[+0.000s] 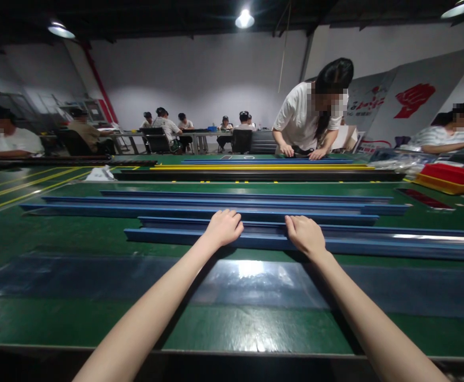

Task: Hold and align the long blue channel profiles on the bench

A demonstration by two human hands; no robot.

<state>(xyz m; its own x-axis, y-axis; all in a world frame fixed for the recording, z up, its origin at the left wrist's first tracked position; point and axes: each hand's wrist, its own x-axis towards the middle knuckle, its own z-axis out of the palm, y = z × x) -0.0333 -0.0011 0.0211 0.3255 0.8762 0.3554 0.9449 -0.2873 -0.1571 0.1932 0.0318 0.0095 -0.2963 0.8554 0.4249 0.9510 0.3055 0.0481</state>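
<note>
A long blue channel profile [263, 237] lies across the green table [216, 331], nearest of the blue profiles. My left hand [226, 227] is closed over it left of centre, fingers curled down into the channel. To the right, my right hand [305, 233] grips the same profile, its fingertips hidden. Just behind, more blue profiles [176, 208] lie roughly parallel. A clear, shiny flat strip [255, 281] is spread on the table between the nearest profile and the front edge, beneath my forearms.
Farther back lie a yellow strip [263, 167] and a black profile [263, 175]. A person [309, 116] leans over the far side. Red and yellow trays [450, 178] stand at the right, near a dark red flat piece [425, 198]. Other people sit beyond.
</note>
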